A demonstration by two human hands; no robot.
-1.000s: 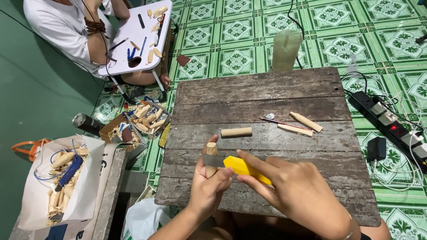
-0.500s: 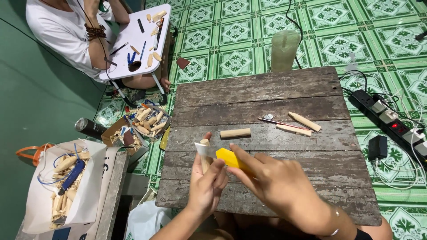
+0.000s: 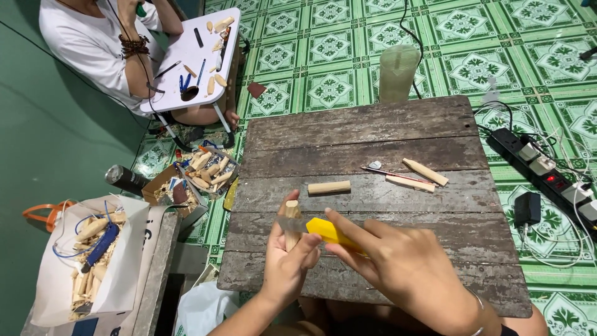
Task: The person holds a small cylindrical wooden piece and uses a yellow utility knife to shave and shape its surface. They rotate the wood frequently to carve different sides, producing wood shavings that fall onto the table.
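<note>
The short wooden stick [image 3: 291,219] stands nearly upright in my left hand [image 3: 287,264], its long axis pointing away from me and its pale cut end uppermost; my fingers are curled shut round its lower half, thumb up alongside it. My right hand [image 3: 398,267] is closed on the yellow-handled knife [image 3: 328,232], which comes in from the right and lies crosswise to the stick; its blade seems to meet the wood just below the top, though the steel is hard to make out. Both hands hover over the near edge of the weathered plank table [image 3: 373,130]; beyond them lies a loose wooden dowel [image 3: 329,187], and further right two pointed sticks [image 3: 425,172] beside a thin tool [image 3: 388,173]. On the floor to my left sits a box of wood pieces [image 3: 208,171]; another person [image 3: 93,43] sits at a small white table [image 3: 193,56].
</note>
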